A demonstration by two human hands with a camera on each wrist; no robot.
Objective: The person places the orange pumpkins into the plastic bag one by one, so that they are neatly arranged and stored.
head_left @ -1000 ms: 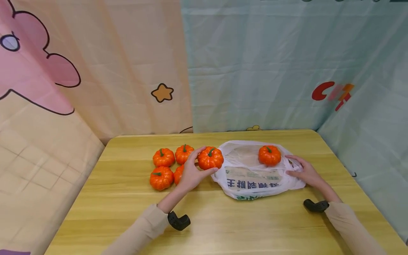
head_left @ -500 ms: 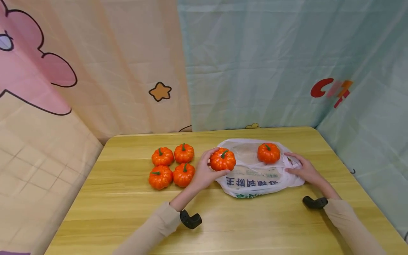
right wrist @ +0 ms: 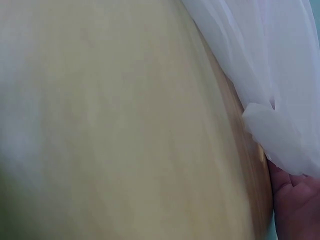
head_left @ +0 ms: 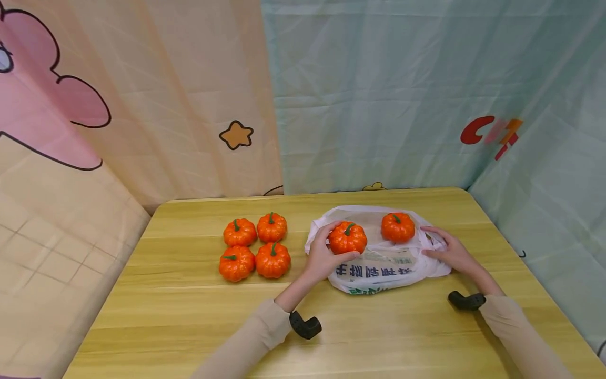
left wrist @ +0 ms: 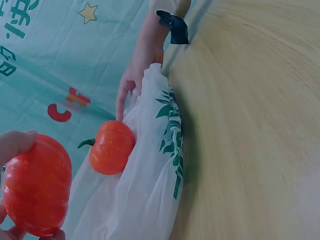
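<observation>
A small orange pumpkin (head_left: pixel 347 238) with a green stem is held in my left hand (head_left: pixel 325 257), the thumb on its near side and fingers on the far side. It hangs over the left part of a white plastic bag (head_left: pixel 428 268), which lies spread with its mouth open. Inside the bag at the right sits another pumpkin (head_left: pixel 397 227), seen also in the left wrist view. My right hand (head_left: pixel 452 255) grips the bag's right end, thumb and fingers on either side of the gathered plastic (right wrist: pixel 280 137); its fingertips are partly hidden.
Several more pumpkins (head_left: pixel 272 259) stand close together on the wooden table (head_left: pixel 189 316), left of the bag. Printed curtains (head_left: pixel 369 105) hang behind the table and at its sides. A black device (head_left: pixel 305 325) is strapped to each wrist.
My left hand has carried its pumpkin rightward, from the bag's left edge to above its opening. The right hand has stayed at the bag's right end.
</observation>
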